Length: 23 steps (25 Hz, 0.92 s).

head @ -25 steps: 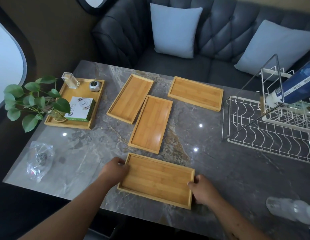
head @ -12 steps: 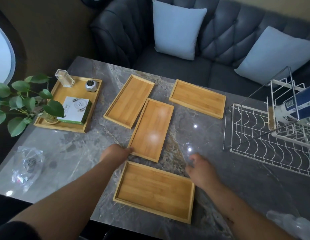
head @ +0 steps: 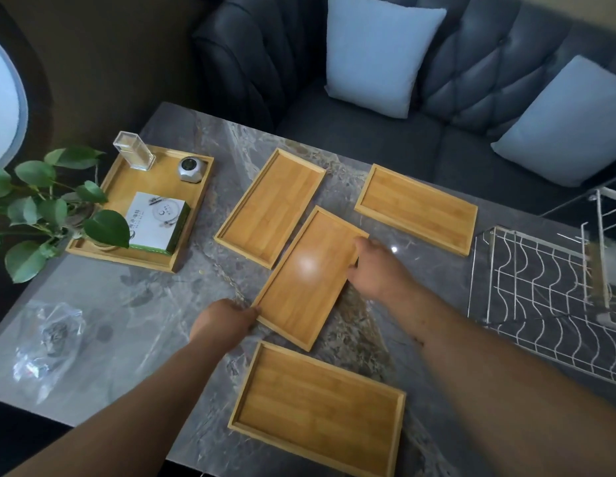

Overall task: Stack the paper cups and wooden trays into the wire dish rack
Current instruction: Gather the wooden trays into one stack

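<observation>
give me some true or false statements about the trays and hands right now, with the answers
1. Both the left hand and the right hand grip the middle tray. True.
2. The near tray sits inside the wire rack. False: it lies on the table.
3. A box lies in the big tray on the left. True.
4. A paper cup stands in the near tray. False: that tray is empty.

Fig.: l. hand [head: 227, 321] & r. hand [head: 375, 270], both bare. Forearms [head: 127, 407] bare too, wrist to near edge of view.
</observation>
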{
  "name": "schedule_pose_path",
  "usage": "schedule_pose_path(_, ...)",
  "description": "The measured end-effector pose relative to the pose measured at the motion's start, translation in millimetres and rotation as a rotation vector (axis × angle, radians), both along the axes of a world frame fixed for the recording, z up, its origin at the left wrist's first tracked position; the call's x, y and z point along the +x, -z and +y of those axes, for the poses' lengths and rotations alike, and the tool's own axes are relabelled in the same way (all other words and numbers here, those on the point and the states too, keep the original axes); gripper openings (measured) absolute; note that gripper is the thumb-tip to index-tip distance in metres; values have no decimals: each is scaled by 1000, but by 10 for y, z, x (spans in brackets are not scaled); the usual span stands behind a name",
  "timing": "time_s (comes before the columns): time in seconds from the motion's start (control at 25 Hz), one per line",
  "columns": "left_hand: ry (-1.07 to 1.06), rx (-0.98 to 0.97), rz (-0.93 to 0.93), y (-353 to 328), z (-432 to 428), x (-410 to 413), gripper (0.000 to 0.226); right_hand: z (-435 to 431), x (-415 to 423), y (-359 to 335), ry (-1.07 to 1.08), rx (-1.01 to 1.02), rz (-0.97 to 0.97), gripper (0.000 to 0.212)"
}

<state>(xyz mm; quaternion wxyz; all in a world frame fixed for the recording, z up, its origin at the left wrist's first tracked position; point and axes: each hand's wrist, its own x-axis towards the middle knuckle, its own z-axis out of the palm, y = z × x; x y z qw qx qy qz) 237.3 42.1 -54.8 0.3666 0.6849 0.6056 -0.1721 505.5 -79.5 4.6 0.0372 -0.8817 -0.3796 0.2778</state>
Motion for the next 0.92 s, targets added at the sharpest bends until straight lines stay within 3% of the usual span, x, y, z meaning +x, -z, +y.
schedule_pose_path(0.16, -99, -126, -73, -68, -55, -107, 49, 329, 201, 97, 31, -58, 52, 81)
schedule_pose_path(0.36, -290, -451, -141, -217, -67, 67, 28, 412, 274, 191, 61, -89, 105, 75)
schedule_pose_path(0.52, -414, -575, -167, -305, -36, 104, 37, 301, 280, 210, 63, -83, 46, 73)
schedule_pose_path(0.68, -509, -540, -196, -320, -62, 110, 40, 149, 300, 174, 113, 9, -5, 45)
schedule_pose_path(0.84, -599, -491, -276, -369, -142, 141, 32, -79, 304, 67, 279, 210, 95, 13)
schedule_pose_path(0.92, -579, -408, -301, -419, -194, 167, 28, -281, 299, -9, 350, 280, 118, 9)
